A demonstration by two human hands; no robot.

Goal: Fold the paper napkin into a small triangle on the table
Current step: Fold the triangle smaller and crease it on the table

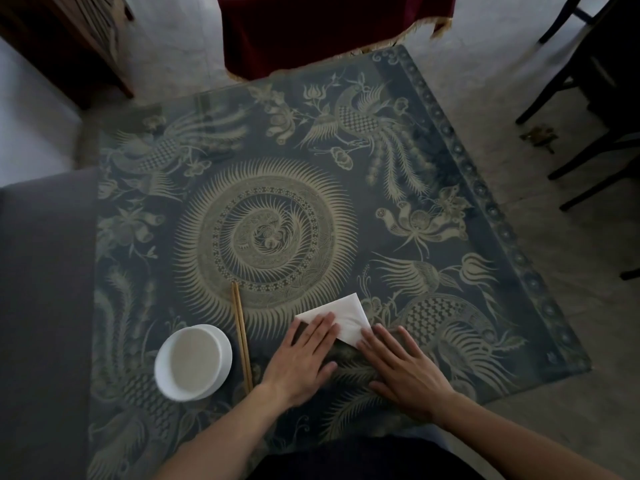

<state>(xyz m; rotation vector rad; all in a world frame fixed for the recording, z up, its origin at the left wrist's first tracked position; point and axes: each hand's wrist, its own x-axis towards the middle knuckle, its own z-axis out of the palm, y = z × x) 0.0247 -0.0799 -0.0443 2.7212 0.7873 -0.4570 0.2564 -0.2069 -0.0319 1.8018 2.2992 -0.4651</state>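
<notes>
A white paper napkin (pixel 346 315) lies folded into a triangle-like shape on the patterned table (pixel 398 209), near its front edge. My left hand (pixel 303 355) lies flat with its fingertips pressing on the napkin's left part. My right hand (pixel 401 370) lies flat too, fingers spread, and its fingertips touch the napkin's lower right corner. Neither hand grips the paper; both press down on it. Part of the napkin's near edge is hidden under the fingers.
A white bowl (pixel 192 362) stands left of my hands. A pair of wooden chopsticks (pixel 241 336) lies between the bowl and my left hand. A dark red cloth (pixel 329 29) hangs beyond the far edge. Dark chairs (pixel 595 98) stand at the right.
</notes>
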